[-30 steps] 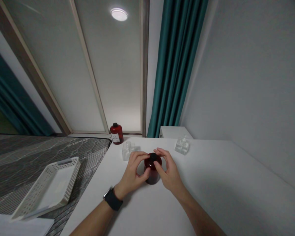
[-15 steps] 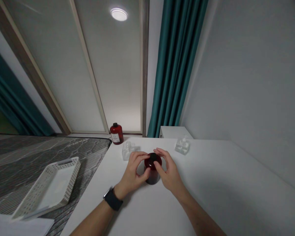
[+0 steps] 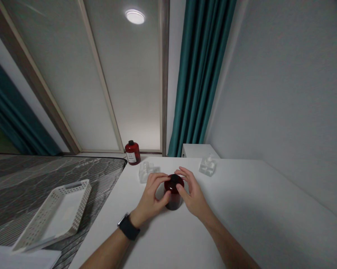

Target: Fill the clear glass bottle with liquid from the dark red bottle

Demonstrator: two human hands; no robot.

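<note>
A dark red round bottle (image 3: 174, 201) with a black cap stands upright on the white table (image 3: 168, 239), between my two hands. My left hand (image 3: 154, 194), with a dark watch on its wrist, grips the bottle's left side, fingers curved over the top and thumb at the front. On the right side, my right hand (image 3: 193, 194) has its thumb on the bottle's shoulder near the cap, its other fingers lifted and apart. Behind my left hand sits a clear glass-like object (image 3: 145, 172); a similar one (image 3: 207, 166) lies farther right.
Another red bottle (image 3: 132, 154) with a white label stands at the table's far left corner. Left of the table, a white perforated basket (image 3: 82, 207) and some white paper (image 3: 22, 257) lie on a grey patterned surface. A white cabinet (image 3: 198, 150) stands behind.
The fingers of my right hand have lifted slightly and spread a bit from the bottle's cap. My left hand and the bottle have hardly moved.
</note>
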